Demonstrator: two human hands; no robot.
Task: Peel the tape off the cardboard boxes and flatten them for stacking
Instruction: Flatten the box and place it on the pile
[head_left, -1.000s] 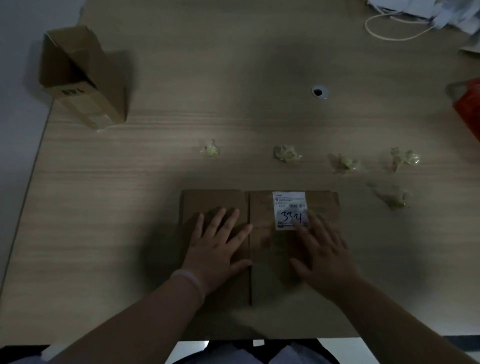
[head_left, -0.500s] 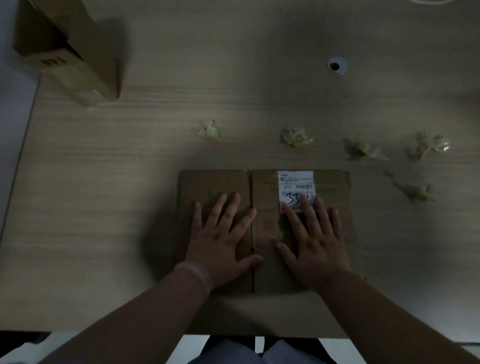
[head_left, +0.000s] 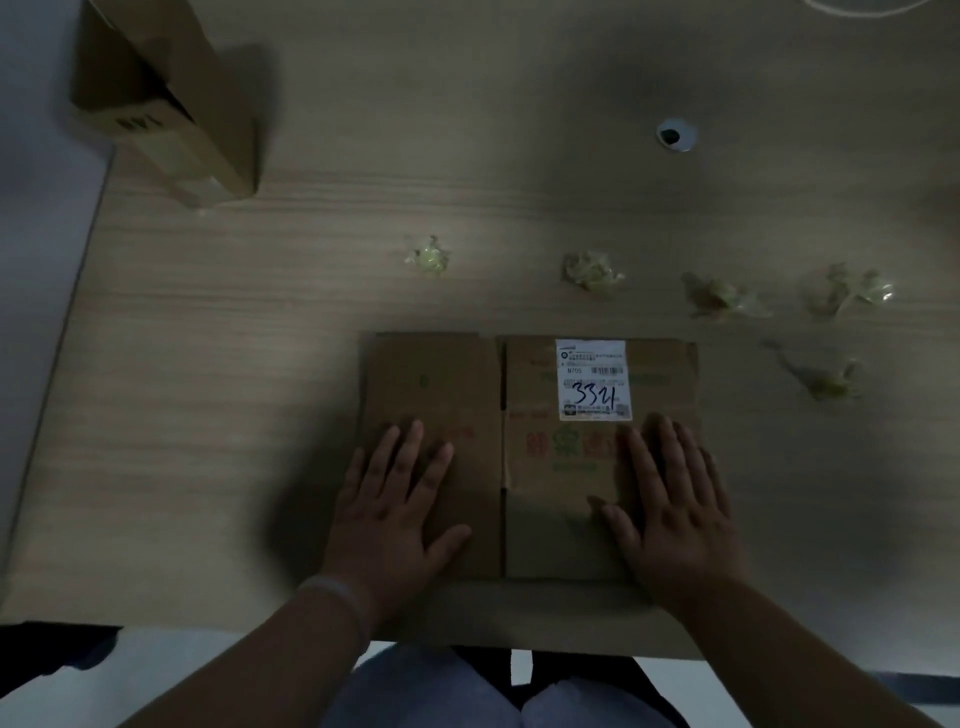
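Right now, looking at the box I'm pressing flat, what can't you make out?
Head view only.
Label small print: too small and dim to read.
Flattened box near part: covered by the left hand and right hand; its underside is hidden against the table.
Standing box: top cut off by the upper edge, inside too dark.
White cable: mostly cut off by the upper edge.

Brown flattened box (head_left: 441, 384), white label (head_left: 592, 379), wood-grain table (head_left: 208, 415)

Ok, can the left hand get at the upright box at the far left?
Probably yes: the left hand lies flat on the flattened box, holding nothing, and only bare table lies toward the upright box.
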